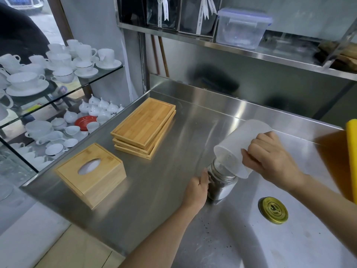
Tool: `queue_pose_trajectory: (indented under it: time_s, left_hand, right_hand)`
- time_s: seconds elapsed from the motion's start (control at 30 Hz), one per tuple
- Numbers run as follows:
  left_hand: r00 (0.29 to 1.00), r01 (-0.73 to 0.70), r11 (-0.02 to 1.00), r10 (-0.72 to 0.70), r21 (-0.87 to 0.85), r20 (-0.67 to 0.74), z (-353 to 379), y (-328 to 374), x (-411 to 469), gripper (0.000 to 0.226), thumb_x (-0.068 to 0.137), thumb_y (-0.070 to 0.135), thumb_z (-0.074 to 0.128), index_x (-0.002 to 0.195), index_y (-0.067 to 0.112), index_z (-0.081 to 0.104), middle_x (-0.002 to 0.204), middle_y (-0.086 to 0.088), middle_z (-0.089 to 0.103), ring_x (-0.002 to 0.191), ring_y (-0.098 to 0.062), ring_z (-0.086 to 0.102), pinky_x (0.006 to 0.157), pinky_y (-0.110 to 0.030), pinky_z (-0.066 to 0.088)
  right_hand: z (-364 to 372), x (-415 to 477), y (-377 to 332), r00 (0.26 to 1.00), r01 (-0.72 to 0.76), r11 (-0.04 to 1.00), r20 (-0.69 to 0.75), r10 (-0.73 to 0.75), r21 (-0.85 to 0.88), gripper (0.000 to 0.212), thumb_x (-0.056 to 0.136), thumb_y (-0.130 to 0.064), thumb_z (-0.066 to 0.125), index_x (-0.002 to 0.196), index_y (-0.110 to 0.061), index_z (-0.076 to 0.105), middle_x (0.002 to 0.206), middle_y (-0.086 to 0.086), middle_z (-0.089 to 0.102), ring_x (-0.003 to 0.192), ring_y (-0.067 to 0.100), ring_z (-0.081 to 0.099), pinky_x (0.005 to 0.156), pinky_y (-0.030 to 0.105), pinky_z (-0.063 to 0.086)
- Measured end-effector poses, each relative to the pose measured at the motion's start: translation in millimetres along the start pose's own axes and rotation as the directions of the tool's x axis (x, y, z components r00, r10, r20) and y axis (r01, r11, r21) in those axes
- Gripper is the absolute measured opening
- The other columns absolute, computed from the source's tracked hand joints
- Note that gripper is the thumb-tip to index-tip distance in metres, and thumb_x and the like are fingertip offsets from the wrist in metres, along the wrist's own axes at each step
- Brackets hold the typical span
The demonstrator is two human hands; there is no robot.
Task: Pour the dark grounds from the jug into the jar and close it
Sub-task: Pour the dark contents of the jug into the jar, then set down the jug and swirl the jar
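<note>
The jug [237, 144], a translucent white plastic one, is tipped steeply with its mouth down over the open top of the jar [222, 182], its rim touching or just above the jar's neck. The right hand [270, 157] is wrapped around the jug's side near the rim, fingers closed on it. The left hand [197, 188] clasps the left side of the jar, steadying it upright on the steel counter [154, 180]. The jar is clear glass, and dark grounds [213, 187] fill much of its lower part; a little dark dust clings inside the jug near its rim. A few dark specks lie scattered on the counter in front of the jar, nearer the person. The gold lid [273, 209] lies flat on the counter to the right of the jar, well apart from it, below the right forearm. Farther left on the counter sit a wooden tissue box [90, 173] and, behind it, a stack of wooden trays [144, 127]. Beyond the counter's left edge, glass shelves [58, 97] hold white cups and saucers. A clear plastic box [241, 28] stands on the steel shelf above.
</note>
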State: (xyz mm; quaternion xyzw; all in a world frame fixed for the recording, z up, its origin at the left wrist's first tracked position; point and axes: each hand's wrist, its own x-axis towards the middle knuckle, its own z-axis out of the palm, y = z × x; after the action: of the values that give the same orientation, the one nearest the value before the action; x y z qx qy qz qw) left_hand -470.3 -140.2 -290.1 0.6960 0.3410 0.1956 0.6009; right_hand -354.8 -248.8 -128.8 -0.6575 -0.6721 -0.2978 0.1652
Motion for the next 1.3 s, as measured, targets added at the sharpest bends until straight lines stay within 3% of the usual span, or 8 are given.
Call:
queue_pose_trajectory:
  time_s: [0.13,0.3,0.4,0.57,0.8,1.1,1.23,1.3]
  left_hand:
    - [1.000,0.023,1.000,-0.023,-0.013,-0.007,-1,3,-1,0.055,0.094,0.046,0.035,0.047,0.019,0.026,0.041,0.006,0.032,0.044,-0.018,0.030,0.055,-0.032,0.028]
    - [0.999,0.051,0.998,-0.051,-0.045,-0.001,1,1,0,0.059,0.093,0.046,0.036,0.041,0.022,0.029,0.036,0.008,0.033,0.041,-0.011,0.032,0.056,-0.032,0.030]
    - [0.999,0.049,0.997,-0.049,-0.058,0.007,1,-3,2,0.064,0.094,0.046,0.036,0.034,0.022,0.035,0.032,0.009,0.035,0.036,-0.005,0.031,0.053,-0.031,0.030]
    - [0.996,0.042,0.996,-0.048,-0.076,-0.076,3,-5,6,0.061,0.093,0.042,0.042,0.037,0.019,0.034,0.032,0.008,0.043,0.037,-0.006,0.041,0.055,-0.030,0.038]
    - [0.991,0.043,0.998,-0.049,-0.049,-0.124,3,-4,4,0.054,0.093,0.040,0.043,0.045,0.017,0.038,0.038,0.008,0.042,0.041,-0.012,0.042,0.047,-0.019,0.037]
    - [0.998,0.042,0.994,-0.047,-0.096,-0.047,4,-3,3,0.062,0.095,0.039,0.038,0.037,0.023,0.024,0.036,0.010,0.025,0.042,-0.011,0.022,0.055,-0.033,0.025]
    - [0.998,0.036,0.993,-0.041,-0.115,-0.040,4,-2,2,0.062,0.096,0.038,0.038,0.038,0.023,0.024,0.036,0.011,0.024,0.042,-0.009,0.022,0.060,-0.034,0.032]
    - [0.999,0.031,0.994,-0.036,-0.107,-0.041,3,-2,2,0.064,0.096,0.039,0.037,0.035,0.023,0.025,0.035,0.010,0.023,0.040,-0.008,0.021,0.062,-0.034,0.034]
  right_hand:
    - [1,-12,-1,0.931,-0.356,0.920,-0.021,0.364,0.165,0.040,0.087,-0.011,0.050,0.050,0.003,0.043,0.048,0.017,0.041,0.056,0.016,0.024,0.056,0.026,0.022]
    - [11,-34,5,0.615,-0.735,0.551,0.047,0.787,0.396,0.033,0.091,-0.008,0.051,0.064,0.009,0.045,0.058,0.016,0.045,0.060,0.026,0.040,0.051,0.030,0.032]
    - [18,-42,15,0.454,-0.773,0.374,0.034,0.891,0.513,0.034,0.093,-0.008,0.048,0.065,0.010,0.043,0.055,0.007,0.037,0.051,0.010,0.034,0.048,0.022,0.031]
    - [37,-60,35,0.198,-0.802,0.103,0.099,0.975,0.589,0.033,0.092,-0.014,0.048,0.064,0.001,0.044,0.057,0.004,0.033,0.053,0.012,0.030,0.050,0.029,0.027]
    - [64,-72,42,-0.105,-0.622,-0.257,0.246,0.964,0.740,0.031,0.094,-0.021,0.049,0.065,-0.015,0.040,0.061,0.003,0.035,0.057,0.014,0.034,0.054,0.030,0.032]
    - [71,-103,33,-0.178,-0.689,-0.374,0.356,0.918,0.621,0.028,0.095,-0.021,0.047,0.075,-0.002,0.054,0.067,0.006,0.048,0.064,0.019,0.043,0.061,0.031,0.036]
    - [66,-109,36,-0.145,-0.850,-0.294,0.343,0.928,0.437,0.026,0.094,-0.024,0.050,0.088,0.000,0.059,0.082,0.013,0.055,0.069,0.022,0.048,0.066,0.036,0.038]
    - [59,-104,42,-0.067,-0.930,-0.161,0.278,0.958,0.330,0.018,0.090,-0.018,0.055,0.087,0.000,0.059,0.092,0.016,0.057,0.082,0.030,0.053,0.075,0.046,0.046]
